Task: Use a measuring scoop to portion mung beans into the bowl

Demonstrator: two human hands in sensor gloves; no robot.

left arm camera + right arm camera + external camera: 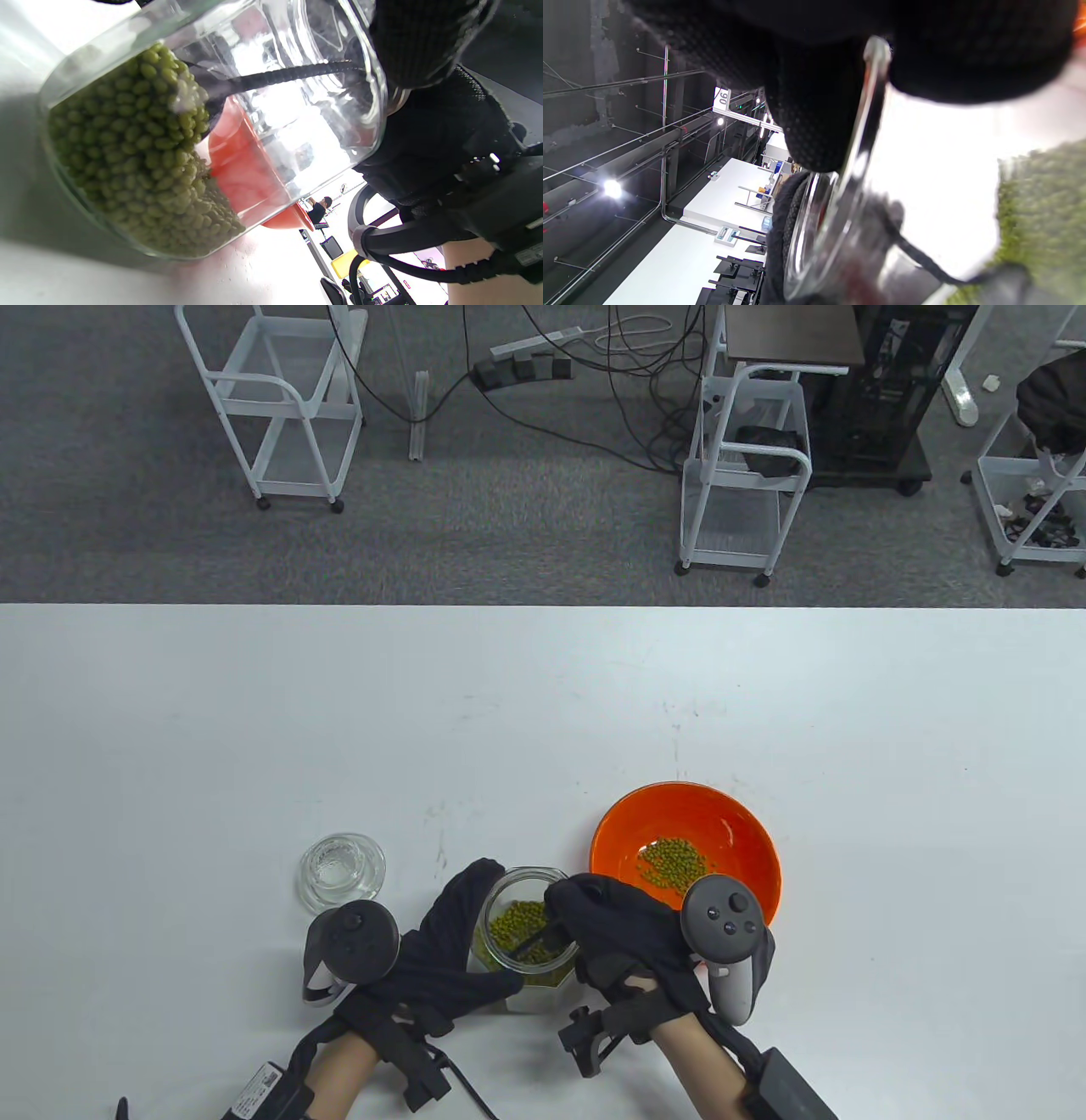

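Inside jar (528, 929) – scoop (536, 940) pinched by right hand (632, 937); left hand (441, 963) grips jar.

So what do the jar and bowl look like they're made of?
Jar: clear glass, seemingly; the beans show through its glossy, thick-looking wall. Bowl: glossy orange, opaque, likely glazed ceramic or plastic; the pictures can't settle which.

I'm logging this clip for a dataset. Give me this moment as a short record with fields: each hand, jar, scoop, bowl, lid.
left hand: grips the glass jar, tilted
right hand: holds the black scoop, dipped into the jar
jar: partly filled with mung beans
bowl: orange, right of jar, small pile of beans inside
glass lid: on table, left of jar
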